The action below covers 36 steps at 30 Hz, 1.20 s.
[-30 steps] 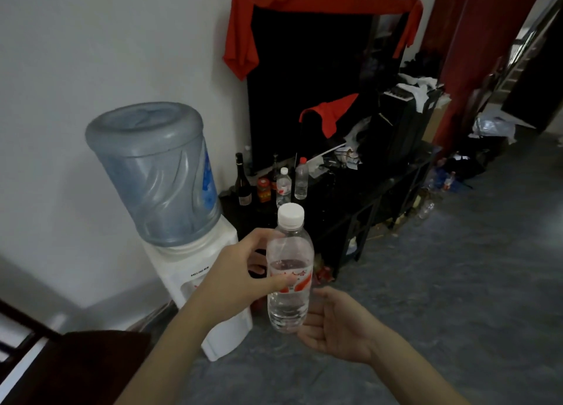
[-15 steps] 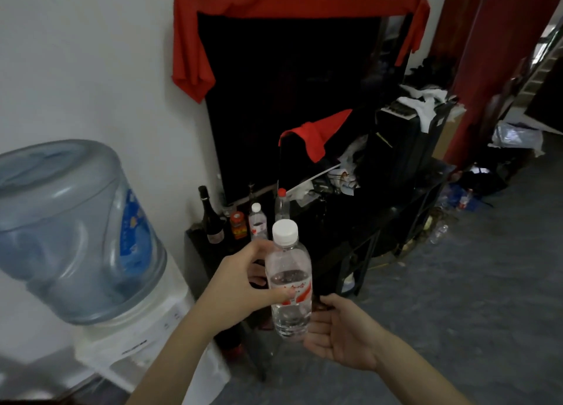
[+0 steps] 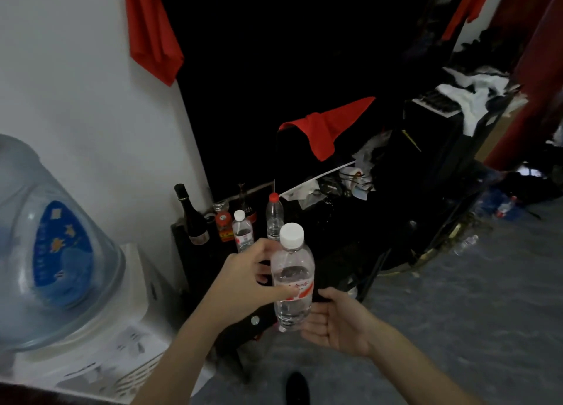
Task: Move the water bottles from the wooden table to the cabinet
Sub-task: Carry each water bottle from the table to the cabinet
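the left hand (image 3: 243,282) is grasping the clear plastic water bottle with a white cap (image 3: 292,279) around its labelled middle, upright, while the right hand (image 3: 338,319) is hanging spread and empty just beside its base. in the head view, the black low cabinet (image 3: 350,252) is looming much nearer than a second ago, and the blue water dispenser jug (image 3: 54,252) is sliding off to the left. two small clear bottles (image 3: 243,232) are already standing on the cabinet top, so the carry is nearly ending; setting down beside them looks next.
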Available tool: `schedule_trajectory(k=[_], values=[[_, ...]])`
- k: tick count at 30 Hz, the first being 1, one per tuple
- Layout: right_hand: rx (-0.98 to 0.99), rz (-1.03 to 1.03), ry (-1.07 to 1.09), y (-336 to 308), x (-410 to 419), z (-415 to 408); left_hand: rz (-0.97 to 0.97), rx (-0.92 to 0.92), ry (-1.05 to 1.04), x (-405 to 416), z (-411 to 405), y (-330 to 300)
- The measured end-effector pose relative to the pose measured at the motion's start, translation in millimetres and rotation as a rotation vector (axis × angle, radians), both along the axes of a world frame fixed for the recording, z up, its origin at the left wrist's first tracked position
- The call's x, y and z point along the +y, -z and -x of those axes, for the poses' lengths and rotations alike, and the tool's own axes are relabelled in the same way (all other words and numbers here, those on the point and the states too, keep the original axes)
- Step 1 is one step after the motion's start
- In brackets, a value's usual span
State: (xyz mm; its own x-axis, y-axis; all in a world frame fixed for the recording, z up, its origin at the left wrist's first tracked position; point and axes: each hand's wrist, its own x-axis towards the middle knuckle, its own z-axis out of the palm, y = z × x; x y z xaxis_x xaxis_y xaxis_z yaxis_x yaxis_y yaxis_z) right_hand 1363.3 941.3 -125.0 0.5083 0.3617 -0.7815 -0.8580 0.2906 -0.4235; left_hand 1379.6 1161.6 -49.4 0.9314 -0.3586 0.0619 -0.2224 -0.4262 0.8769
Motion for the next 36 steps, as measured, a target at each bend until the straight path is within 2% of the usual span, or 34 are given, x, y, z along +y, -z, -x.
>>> schedule_trajectory(k=[5, 12, 25, 30, 36], values=[[-0.006, 0.075, -0.103, 10, -6, -73, -0.005, 0.026, -0.030, -14, -55, 18], [0.061, 0.063, -0.108, 30, -20, -166, 0.008, 0.035, -0.114, -20, -123, 46], [0.225, 0.112, -0.163, 127, -22, -260, -0.074, 0.165, -0.304, -35, -177, 129], [0.246, 0.164, -0.272, 158, -17, -280, -0.115, 0.226, -0.343, -44, -191, 162], [0.269, 0.215, -0.220, 179, -19, -303, -0.101, 0.267, -0.402, -51, -205, 189]])
